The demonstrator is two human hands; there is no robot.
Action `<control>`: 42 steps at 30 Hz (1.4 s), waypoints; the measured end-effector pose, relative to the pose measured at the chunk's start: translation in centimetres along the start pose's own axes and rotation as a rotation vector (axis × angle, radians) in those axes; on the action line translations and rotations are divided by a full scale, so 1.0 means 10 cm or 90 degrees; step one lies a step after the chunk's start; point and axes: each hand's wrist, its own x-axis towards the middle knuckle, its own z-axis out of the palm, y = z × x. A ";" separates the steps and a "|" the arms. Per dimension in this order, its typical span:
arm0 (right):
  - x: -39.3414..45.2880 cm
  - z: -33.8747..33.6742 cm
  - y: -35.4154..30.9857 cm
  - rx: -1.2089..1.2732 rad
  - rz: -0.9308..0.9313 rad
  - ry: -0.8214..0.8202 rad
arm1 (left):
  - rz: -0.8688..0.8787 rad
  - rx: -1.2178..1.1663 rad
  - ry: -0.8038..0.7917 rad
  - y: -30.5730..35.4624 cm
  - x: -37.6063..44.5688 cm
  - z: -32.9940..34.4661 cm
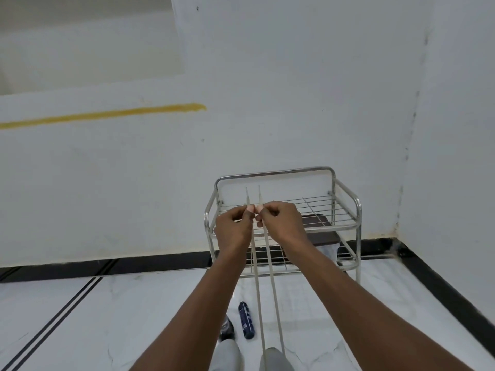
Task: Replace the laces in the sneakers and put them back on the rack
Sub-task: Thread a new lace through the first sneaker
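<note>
Both ends of a white lace [269, 266] are raised in front of me, side by side, with their tips sticking up above my fingers. My left hand [233, 226] pinches the left strand and my right hand [281, 223] pinches the right strand, thumbs nearly touching. Both strands run taut down toward the bottom of the view, where grey shapes [273, 360] are cut off by the frame edge. No sneaker is plainly visible. A metal wire shoe rack [345, 207] stands behind my hands against the white wall.
A dark brown flat thing [322, 236] lies on the rack's middle shelf. A dark blue spray can [246, 319] lies on the white marble floor, with a dark object [227, 328] beside it partly behind my left forearm. A black skirting band [428, 271] runs along the walls.
</note>
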 end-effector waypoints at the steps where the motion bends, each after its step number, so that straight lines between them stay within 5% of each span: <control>1: 0.00 0.00 0.00 0.002 0.001 -0.002 | -0.001 -0.005 0.001 0.01 -0.01 0.00; 16: 0.02 -0.01 0.22 0.025 0.019 -0.006 | 0.006 0.054 0.006 -0.19 -0.03 -0.03; 31: -1.05 0.08 2.61 -0.087 0.198 -0.173 | -0.294 0.195 -0.060 -2.62 -0.96 -0.28; 38: -1.38 0.21 3.07 -0.142 0.223 -0.234 | -0.303 0.340 -0.081 -2.95 -1.44 -0.27; 42: -1.50 0.26 3.15 -0.208 0.200 -0.305 | -0.340 0.407 -0.186 -2.94 -1.70 -0.27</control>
